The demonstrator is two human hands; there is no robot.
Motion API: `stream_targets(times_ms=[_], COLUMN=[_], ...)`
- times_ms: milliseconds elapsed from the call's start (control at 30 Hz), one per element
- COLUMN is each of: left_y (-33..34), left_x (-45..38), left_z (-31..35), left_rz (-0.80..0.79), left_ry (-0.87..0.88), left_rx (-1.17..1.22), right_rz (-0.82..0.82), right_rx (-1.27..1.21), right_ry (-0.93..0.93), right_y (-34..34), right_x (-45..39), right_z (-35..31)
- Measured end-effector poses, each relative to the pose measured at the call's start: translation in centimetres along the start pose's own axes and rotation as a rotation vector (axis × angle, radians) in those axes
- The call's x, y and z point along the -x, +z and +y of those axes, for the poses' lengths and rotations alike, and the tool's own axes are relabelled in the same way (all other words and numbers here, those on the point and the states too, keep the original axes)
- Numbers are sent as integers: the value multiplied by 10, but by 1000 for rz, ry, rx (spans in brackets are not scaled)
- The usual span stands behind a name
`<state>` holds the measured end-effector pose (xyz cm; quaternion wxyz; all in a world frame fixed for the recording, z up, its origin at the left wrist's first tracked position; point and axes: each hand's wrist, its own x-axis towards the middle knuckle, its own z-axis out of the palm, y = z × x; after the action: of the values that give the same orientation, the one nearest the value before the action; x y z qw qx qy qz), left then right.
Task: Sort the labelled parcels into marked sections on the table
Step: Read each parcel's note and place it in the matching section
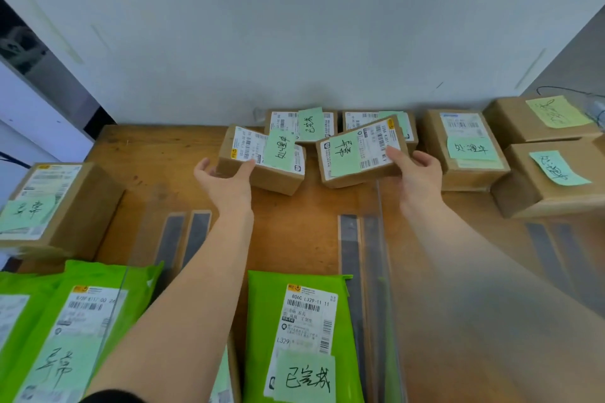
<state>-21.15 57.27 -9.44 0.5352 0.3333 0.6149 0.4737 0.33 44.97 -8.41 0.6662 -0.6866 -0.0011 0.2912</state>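
Observation:
Each of my hands holds a small brown cardboard parcel over the far middle of the wooden table (288, 239). My left hand (226, 180) grips the near end of the left parcel (262, 159), thumb on its white label beside a green note. My right hand (417, 170) grips the right parcel (360, 154), which is tilted with its right end raised, thumb on the barcode label. Two more small labelled boxes (301, 123) (370, 119) lie behind them against the wall.
Dark tape strips (348, 245) (183, 235) divide the table into sections. A brown box (55, 203) sits at left; three brown boxes (468, 147) (537, 118) (553, 177) sit at right. Green mailer bags (304, 334) (62, 330) with notes lie near me.

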Motion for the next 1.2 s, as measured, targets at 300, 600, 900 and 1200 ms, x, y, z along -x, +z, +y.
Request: stream_targets(times_ms=[300,600,900,1200], left_y=[-41,-108,-156,-169], left_x=[29,130,248,324], left_z=[62,101,96,70], left_rz=[-137,-469,-524,-498], left_ry=[73,70,82,131], left_rx=[212,230,218,155], right_rz=[-134,-352,-452,-531], right_rx=[-315,-222,-187,-147], right_ry=[-90,-78,-12,-39], right_y=[-9,-74,-143,-201], right_x=[55,141,217,249], right_z=[-69,-113,-108,-96])
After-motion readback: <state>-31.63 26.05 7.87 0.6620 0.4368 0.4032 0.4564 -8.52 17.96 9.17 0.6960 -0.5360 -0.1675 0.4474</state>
